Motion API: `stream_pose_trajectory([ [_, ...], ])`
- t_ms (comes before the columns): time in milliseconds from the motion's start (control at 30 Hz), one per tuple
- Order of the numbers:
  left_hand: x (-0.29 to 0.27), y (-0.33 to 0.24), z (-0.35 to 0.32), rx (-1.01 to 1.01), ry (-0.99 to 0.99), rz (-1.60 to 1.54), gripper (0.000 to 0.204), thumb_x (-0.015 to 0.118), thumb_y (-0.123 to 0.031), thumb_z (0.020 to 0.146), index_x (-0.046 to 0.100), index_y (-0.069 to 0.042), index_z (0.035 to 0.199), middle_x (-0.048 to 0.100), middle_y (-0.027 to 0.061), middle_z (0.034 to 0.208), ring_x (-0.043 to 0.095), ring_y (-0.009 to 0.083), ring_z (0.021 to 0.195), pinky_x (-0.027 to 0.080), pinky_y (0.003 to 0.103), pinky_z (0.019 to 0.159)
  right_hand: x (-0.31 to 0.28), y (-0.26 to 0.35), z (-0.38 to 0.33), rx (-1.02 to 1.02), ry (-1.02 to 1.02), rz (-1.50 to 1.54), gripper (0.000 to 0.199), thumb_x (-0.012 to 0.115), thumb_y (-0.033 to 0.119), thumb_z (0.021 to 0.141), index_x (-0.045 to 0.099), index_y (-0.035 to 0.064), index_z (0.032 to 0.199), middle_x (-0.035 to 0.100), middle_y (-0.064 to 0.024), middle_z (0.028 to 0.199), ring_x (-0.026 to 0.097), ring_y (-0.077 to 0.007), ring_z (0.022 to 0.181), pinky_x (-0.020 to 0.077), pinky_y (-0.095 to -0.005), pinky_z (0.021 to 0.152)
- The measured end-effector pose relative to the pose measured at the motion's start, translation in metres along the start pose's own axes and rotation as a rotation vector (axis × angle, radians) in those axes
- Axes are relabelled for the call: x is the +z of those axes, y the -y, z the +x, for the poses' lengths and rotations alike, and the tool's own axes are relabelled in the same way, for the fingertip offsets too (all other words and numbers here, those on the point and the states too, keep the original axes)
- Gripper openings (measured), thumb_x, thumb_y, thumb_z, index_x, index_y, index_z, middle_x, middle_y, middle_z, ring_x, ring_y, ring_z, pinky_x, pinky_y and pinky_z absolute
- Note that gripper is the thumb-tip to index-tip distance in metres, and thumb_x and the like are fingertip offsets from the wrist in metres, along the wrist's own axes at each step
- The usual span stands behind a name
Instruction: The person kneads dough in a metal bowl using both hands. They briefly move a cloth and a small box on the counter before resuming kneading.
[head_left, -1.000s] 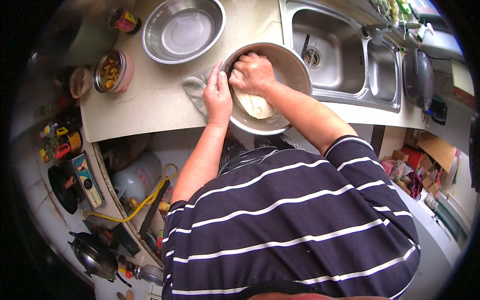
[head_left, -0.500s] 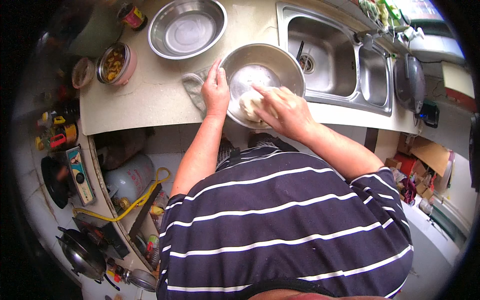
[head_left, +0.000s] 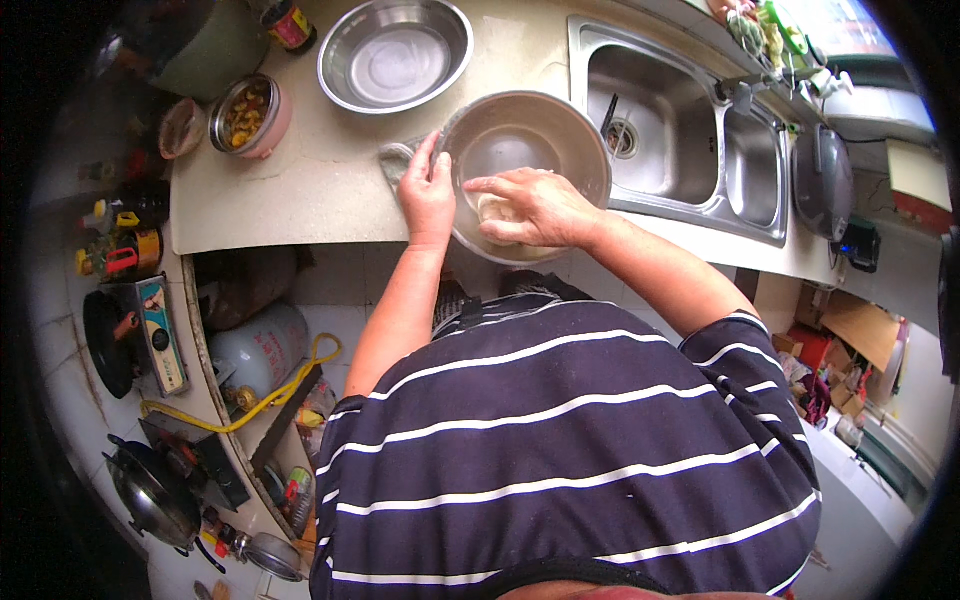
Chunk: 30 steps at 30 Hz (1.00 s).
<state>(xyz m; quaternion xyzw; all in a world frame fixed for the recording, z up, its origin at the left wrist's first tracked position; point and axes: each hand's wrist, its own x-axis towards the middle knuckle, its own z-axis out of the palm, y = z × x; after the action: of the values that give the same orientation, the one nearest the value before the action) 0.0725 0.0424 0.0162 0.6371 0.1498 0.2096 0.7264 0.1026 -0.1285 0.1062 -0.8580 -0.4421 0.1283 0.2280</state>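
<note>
A deep stainless steel bowl (head_left: 583,150) stands at the counter's front edge, partly over a grey-green cloth (head_left: 394,160). Inside, toward its near left side, sits a lump of pale dough (head_left: 495,207). My right hand (head_left: 538,208) reaches in from the right and lies over the dough, thumb at the near side and fingers curving over the far side; it hides much of the lump. My left hand (head_left: 430,192) grips the bowl's left rim, with the thumb at the edge and the fingers along the outer side.
Behind the bowl is an empty metal basin (head_left: 392,65). A double sink (head_left: 650,115) lies to the right. Farther left stand a pink food container (head_left: 250,118) and a dark jar (head_left: 288,25). Below the counter are a gas cylinder (head_left: 262,350) and its yellow hose (head_left: 285,397).
My right hand has turned and shifted left, its fingers now lying across the dough. The left hand keeps its place on the rim. The whole view has shifted slightly.
</note>
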Motion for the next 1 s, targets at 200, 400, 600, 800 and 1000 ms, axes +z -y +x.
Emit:
stream_pose_trajectory([
  [200,-0.021,-0.001,-0.001,-0.039,-0.041,-0.032,0.04,0.054,-0.001,0.096,0.053,0.007,0.135,0.062,0.0177,0.131,0.061,0.0182,0.117,0.046,0.031,0.101,0.002,0.001,0.016,0.048,0.085,0.018,0.043,0.064,0.048,0.084,0.07,0.0162,0.112,0.068,-0.0112,0.107,0.065,-0.0335,0.101,0.0516,-0.0487,0.087],
  [400,-0.011,-0.005,0.009,0.107,0.023,0.246,0.045,0.049,0.0,0.095,0.052,-0.009,0.139,0.062,0.0199,0.129,0.063,0.0256,0.118,0.048,0.035,0.099,0.024,-0.007,0.018,-0.045,-0.099,-0.219,0.036,0.069,0.039,0.075,0.071,0.0155,0.103,0.066,-0.0078,0.101,0.064,-0.0327,0.095,0.0523,-0.0457,0.081],
  [600,-0.009,0.003,0.012,0.023,0.031,0.244,0.047,0.047,0.001,0.095,0.049,-0.009,0.141,0.064,0.0213,0.124,0.064,0.0282,0.115,0.049,0.037,0.097,0.053,-0.039,0.052,-0.208,-0.367,-0.206,0.026,0.072,0.039,0.07,0.073,0.018,0.086,0.063,-0.0062,0.082,0.064,-0.0288,0.077,0.0515,-0.0446,0.068],
  [800,-0.009,0.008,0.013,0.06,0.021,0.22,0.045,0.046,-0.001,0.095,0.051,-0.008,0.14,0.067,0.0212,0.119,0.066,0.0302,0.111,0.051,0.038,0.094,0.064,-0.065,0.091,0.056,-0.298,-0.227,0.028,0.07,0.042,0.075,0.07,0.0141,0.079,0.065,-0.0113,0.078,0.066,-0.0328,0.078,0.0529,-0.0467,0.07],
  [1000,-0.009,0.007,0.015,0.067,0.017,0.207,0.046,0.047,0.001,0.094,0.051,-0.008,0.139,0.066,0.0206,0.122,0.065,0.029,0.112,0.05,0.037,0.096,0.041,-0.052,0.101,0.25,-0.022,-0.123,0.044,0.063,0.053,0.081,0.072,0.0159,0.102,0.071,-0.0144,0.095,0.067,-0.0347,0.096,0.0525,-0.0473,0.084],
])
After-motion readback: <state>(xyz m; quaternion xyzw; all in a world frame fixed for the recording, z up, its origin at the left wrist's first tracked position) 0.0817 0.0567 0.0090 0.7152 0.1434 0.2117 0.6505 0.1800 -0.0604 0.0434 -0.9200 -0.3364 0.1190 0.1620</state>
